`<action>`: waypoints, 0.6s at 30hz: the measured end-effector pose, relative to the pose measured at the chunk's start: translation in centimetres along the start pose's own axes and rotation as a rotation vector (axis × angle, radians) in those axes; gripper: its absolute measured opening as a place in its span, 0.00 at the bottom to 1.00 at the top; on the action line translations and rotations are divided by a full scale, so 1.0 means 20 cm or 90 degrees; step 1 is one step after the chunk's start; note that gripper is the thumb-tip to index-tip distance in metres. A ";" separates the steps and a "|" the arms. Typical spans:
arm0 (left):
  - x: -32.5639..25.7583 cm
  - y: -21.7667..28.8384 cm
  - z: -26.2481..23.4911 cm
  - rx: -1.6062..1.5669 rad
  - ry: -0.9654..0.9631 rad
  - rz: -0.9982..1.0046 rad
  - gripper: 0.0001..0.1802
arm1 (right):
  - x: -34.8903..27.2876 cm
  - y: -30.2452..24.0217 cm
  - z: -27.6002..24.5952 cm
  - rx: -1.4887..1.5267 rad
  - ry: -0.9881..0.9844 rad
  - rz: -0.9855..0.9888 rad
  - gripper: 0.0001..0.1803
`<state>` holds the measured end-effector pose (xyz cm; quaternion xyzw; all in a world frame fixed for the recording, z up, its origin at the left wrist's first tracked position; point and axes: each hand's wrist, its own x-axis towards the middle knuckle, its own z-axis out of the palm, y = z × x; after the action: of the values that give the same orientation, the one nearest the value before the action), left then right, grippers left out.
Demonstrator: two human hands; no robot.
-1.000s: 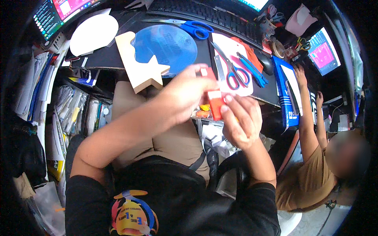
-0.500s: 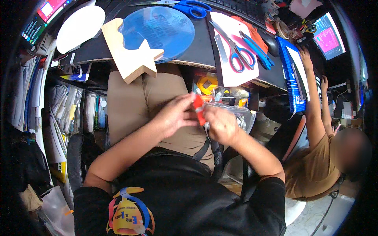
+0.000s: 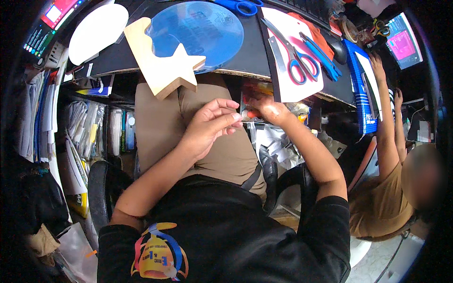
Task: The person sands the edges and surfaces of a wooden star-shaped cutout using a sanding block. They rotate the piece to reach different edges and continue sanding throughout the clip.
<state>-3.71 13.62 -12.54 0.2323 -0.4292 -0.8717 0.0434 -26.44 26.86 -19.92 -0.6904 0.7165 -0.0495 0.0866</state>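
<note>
My right hand (image 3: 270, 109) reaches into the drawer (image 3: 251, 123) under the desk's front edge. Its fingers are closed round a small red thing with a pale end (image 3: 252, 113), mostly hidden by the hand, so its kind does not show. Over my lap, just left of the drawer, my left hand (image 3: 210, 126) is half curled, thumb and fingers apart, with nothing in it. Ahead of my left hand, a pale wooden piece with a star-shaped end (image 3: 175, 70) juts over the desk edge, partly covering a round blue translucent disc (image 3: 207, 35).
On the desk (image 3: 245, 54) lie scissors with dark blue and red handles (image 3: 302, 68), blue-handled scissors (image 3: 243, 6) and a white oval (image 3: 98, 34). Files fill the shelf (image 3: 89, 125) at left. A co-worker's arm (image 3: 384, 108) stretches over the desk at right.
My right hand has moved forward from over my lap into the drawer with the red thing. My left hand has separated from it and stays above my lap.
</note>
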 end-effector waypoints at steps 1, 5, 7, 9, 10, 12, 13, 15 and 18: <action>0.01 0.00 -0.01 -0.004 0.010 0.001 0.11 | 0.01 -0.01 -0.03 0.003 0.033 0.005 0.18; 0.04 -0.03 -0.10 -0.062 -0.025 -0.004 0.10 | -0.14 -0.18 -0.17 0.127 0.152 0.120 0.16; 0.06 -0.05 -0.13 -0.089 -0.067 -0.009 0.10 | -0.27 -0.28 -0.22 0.234 0.009 0.347 0.15; 0.09 -0.08 -0.13 -0.069 -0.058 -0.041 0.11 | -0.39 -0.34 -0.23 0.671 -0.175 0.655 0.15; 0.10 -0.10 -0.11 -0.093 -0.064 -0.049 0.12 | -0.43 -0.34 -0.22 0.928 -0.165 0.747 0.14; 0.11 -0.13 -0.07 -0.061 -0.093 -0.047 0.13 | -0.48 -0.30 -0.18 1.187 0.066 0.819 0.15; 0.11 -0.15 -0.06 -0.047 -0.114 -0.051 0.14 | -0.49 -0.26 -0.15 1.252 0.195 0.861 0.16; 0.13 -0.17 -0.04 0.007 -0.110 -0.081 0.15 | -0.50 -0.17 -0.10 1.335 0.310 0.779 0.18; 0.16 -0.21 -0.03 0.099 -0.098 -0.108 0.12 | -0.51 -0.09 -0.05 1.442 0.366 0.745 0.27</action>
<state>-5.79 15.00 -17.19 0.2030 -0.4765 -0.8515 -0.0820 -24.56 36.81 -17.95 0.2123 0.4623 -0.7216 0.4695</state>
